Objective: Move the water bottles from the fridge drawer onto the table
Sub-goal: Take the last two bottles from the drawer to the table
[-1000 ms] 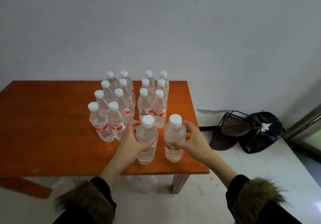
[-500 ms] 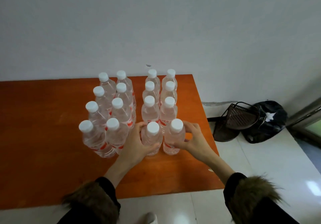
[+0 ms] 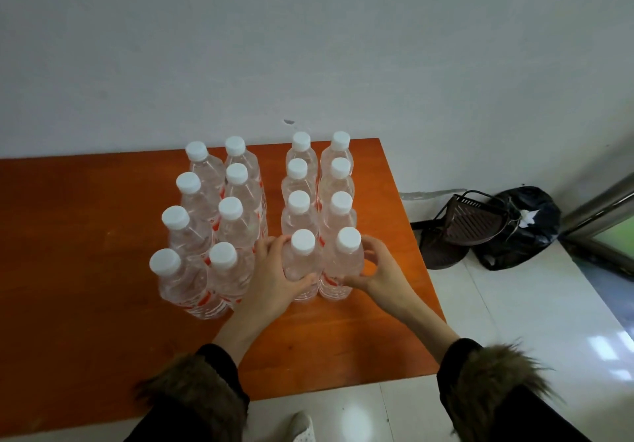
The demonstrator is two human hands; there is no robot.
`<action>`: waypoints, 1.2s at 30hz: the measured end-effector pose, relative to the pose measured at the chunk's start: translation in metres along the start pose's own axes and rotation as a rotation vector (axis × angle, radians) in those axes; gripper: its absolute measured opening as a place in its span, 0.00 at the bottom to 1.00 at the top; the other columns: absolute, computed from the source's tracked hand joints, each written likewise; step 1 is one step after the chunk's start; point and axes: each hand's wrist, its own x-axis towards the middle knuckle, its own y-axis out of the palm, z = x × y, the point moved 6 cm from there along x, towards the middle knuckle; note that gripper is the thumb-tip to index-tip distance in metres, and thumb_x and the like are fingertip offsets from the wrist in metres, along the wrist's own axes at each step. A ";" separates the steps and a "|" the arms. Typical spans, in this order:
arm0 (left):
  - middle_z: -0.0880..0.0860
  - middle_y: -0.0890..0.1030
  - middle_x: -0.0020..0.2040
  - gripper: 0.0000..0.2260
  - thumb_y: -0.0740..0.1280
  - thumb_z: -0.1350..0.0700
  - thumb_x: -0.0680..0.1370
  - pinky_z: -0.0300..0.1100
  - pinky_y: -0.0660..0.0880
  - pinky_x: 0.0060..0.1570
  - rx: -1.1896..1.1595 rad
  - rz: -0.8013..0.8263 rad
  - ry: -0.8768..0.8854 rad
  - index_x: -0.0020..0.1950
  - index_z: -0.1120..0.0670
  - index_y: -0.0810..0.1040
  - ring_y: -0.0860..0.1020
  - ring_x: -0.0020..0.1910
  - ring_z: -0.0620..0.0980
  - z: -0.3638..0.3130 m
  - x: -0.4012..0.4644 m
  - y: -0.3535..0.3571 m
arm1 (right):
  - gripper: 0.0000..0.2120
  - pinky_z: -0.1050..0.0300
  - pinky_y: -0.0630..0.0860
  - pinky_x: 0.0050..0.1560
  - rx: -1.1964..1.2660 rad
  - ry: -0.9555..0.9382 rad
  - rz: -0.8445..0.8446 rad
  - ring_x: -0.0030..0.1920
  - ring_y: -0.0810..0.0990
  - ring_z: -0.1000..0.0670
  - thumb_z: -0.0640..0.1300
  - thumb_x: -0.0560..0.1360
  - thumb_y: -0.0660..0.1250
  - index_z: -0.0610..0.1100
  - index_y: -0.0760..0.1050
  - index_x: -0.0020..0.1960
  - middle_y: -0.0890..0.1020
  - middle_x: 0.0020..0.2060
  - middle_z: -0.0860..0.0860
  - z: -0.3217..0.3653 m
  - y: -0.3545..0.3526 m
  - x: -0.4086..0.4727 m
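Observation:
Several clear water bottles with white caps and red labels stand upright on the orange wooden table (image 3: 85,270) in two double rows. My left hand (image 3: 274,277) wraps the front-left bottle of the right group (image 3: 302,259). My right hand (image 3: 374,270) grips the front-right bottle (image 3: 344,256) beside it. Both bottles rest on the table, tight against the row behind. The left group of bottles (image 3: 206,235) stands apart, just left of my left hand. The fridge drawer is out of view.
A grey wall rises right behind the table. On the white tiled floor to the right lie a dark dustpan (image 3: 470,225) and a black bag (image 3: 525,228). A door frame (image 3: 603,208) shows at the far right edge. My shoe tip (image 3: 302,428) sits below the table's front edge.
Both hands have pushed the two front bottles away from the table's front edge, up against the right group. The camera has moved closer and looks more steeply down.

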 end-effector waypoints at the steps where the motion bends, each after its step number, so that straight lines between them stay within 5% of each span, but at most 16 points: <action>1: 0.52 0.63 0.65 0.34 0.75 0.53 0.68 0.37 0.58 0.64 0.004 -0.002 -0.002 0.69 0.54 0.63 0.64 0.63 0.45 0.001 0.000 0.000 | 0.33 0.61 0.70 0.59 0.036 0.016 -0.005 0.62 0.68 0.54 0.38 0.66 0.75 0.46 0.64 0.66 0.70 0.59 0.55 -0.001 0.001 -0.001; 9: 0.53 0.69 0.69 0.32 0.73 0.53 0.70 0.52 0.64 0.69 0.007 -0.073 -0.050 0.71 0.53 0.64 0.66 0.69 0.51 -0.006 -0.007 -0.002 | 0.35 0.53 0.69 0.64 -0.073 0.017 -0.015 0.67 0.70 0.49 0.42 0.68 0.75 0.45 0.61 0.69 0.71 0.67 0.49 0.007 0.005 -0.006; 13: 0.51 0.71 0.67 0.28 0.71 0.54 0.72 0.41 0.65 0.62 -0.005 -0.004 0.027 0.69 0.52 0.65 0.69 0.67 0.50 -0.028 -0.018 -0.003 | 0.38 0.51 0.65 0.67 -0.201 -0.035 0.009 0.70 0.65 0.47 0.48 0.70 0.72 0.45 0.56 0.73 0.66 0.71 0.47 0.021 -0.003 -0.020; 20: 0.49 0.42 0.77 0.40 0.64 0.42 0.74 0.57 0.51 0.73 0.195 -0.037 0.125 0.75 0.45 0.41 0.43 0.76 0.50 -0.073 -0.056 -0.016 | 0.38 0.47 0.57 0.73 -0.484 -0.240 -0.105 0.75 0.55 0.49 0.58 0.74 0.63 0.47 0.49 0.76 0.56 0.76 0.49 0.056 -0.069 -0.078; 28: 0.47 0.31 0.74 0.37 0.52 0.34 0.75 0.51 0.32 0.69 0.560 -0.152 0.564 0.74 0.44 0.34 0.30 0.72 0.47 -0.224 -0.087 -0.004 | 0.41 0.37 0.38 0.71 -0.971 -0.287 -0.496 0.75 0.38 0.48 0.73 0.68 0.39 0.54 0.33 0.74 0.40 0.76 0.53 0.089 -0.185 -0.180; 36: 0.48 0.30 0.73 0.36 0.38 0.31 0.69 0.55 0.33 0.71 0.591 0.008 0.998 0.70 0.45 0.27 0.30 0.73 0.50 -0.330 -0.160 0.074 | 0.40 0.34 0.37 0.71 -1.103 0.038 -0.829 0.73 0.32 0.50 0.72 0.66 0.35 0.56 0.30 0.72 0.37 0.75 0.53 0.051 -0.265 -0.340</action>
